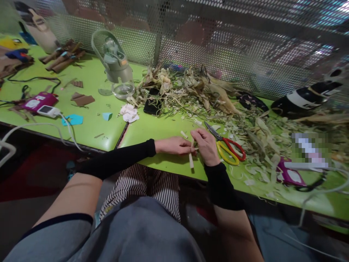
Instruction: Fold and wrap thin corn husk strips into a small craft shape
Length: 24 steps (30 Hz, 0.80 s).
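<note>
Both my hands meet at the front edge of the green table. My left hand is closed, pinching a pale strip of dried husk from the left. My right hand is closed too, with fingers wrapped round the upper part of the same strip, which sticks out downward below the hands. Red and yellow scissors lie just right of my right hand, not touched. Black sleeves cover both forearms.
A heap of dried corn husks spreads behind the hands. A clear water bottle, a black phone, crumpled tissue, pink devices with white cables, brown rolled pieces and a perforated metal screen surround the area.
</note>
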Each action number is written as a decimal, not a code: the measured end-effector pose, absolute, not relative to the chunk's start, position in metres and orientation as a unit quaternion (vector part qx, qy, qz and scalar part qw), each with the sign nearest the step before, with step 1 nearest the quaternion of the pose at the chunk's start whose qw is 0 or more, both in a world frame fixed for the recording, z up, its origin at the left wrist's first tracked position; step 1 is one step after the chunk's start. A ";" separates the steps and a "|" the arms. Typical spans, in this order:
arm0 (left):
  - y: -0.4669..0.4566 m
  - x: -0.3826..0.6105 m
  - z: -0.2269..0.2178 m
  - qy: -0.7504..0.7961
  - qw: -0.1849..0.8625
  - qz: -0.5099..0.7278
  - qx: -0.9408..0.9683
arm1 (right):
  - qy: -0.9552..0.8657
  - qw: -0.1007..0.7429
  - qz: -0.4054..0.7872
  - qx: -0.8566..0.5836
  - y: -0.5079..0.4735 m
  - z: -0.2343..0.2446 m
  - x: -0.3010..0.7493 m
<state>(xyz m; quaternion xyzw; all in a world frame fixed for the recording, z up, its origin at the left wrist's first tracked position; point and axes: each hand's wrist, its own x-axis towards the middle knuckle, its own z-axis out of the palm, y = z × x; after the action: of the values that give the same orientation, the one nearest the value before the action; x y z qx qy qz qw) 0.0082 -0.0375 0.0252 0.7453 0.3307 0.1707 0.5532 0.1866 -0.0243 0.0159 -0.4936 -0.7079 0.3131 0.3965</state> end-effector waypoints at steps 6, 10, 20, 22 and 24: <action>-0.021 0.011 0.018 0.395 0.666 0.350 0.527 | -0.613 0.557 0.218 -0.516 -0.014 0.010 0.188; -0.009 0.006 0.020 0.396 0.747 0.412 0.339 | -0.669 0.476 0.221 -0.526 -0.017 0.010 0.193; -0.014 0.003 0.021 0.368 0.762 0.416 0.333 | -0.745 0.407 0.191 -0.493 -0.021 0.012 0.193; -0.015 0.004 0.020 0.372 0.759 0.402 0.351 | -0.754 0.396 0.192 -0.487 -0.021 0.011 0.192; -0.015 0.005 0.020 0.367 0.766 0.391 0.356 | -0.754 0.397 0.187 -0.488 -0.021 0.009 0.193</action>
<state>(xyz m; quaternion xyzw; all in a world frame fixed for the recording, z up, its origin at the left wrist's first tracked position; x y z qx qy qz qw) 0.0048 -0.0155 0.0205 0.3556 0.3665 0.3908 0.7659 0.1927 -0.0206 0.0093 -0.4878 -0.7544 0.1875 0.3973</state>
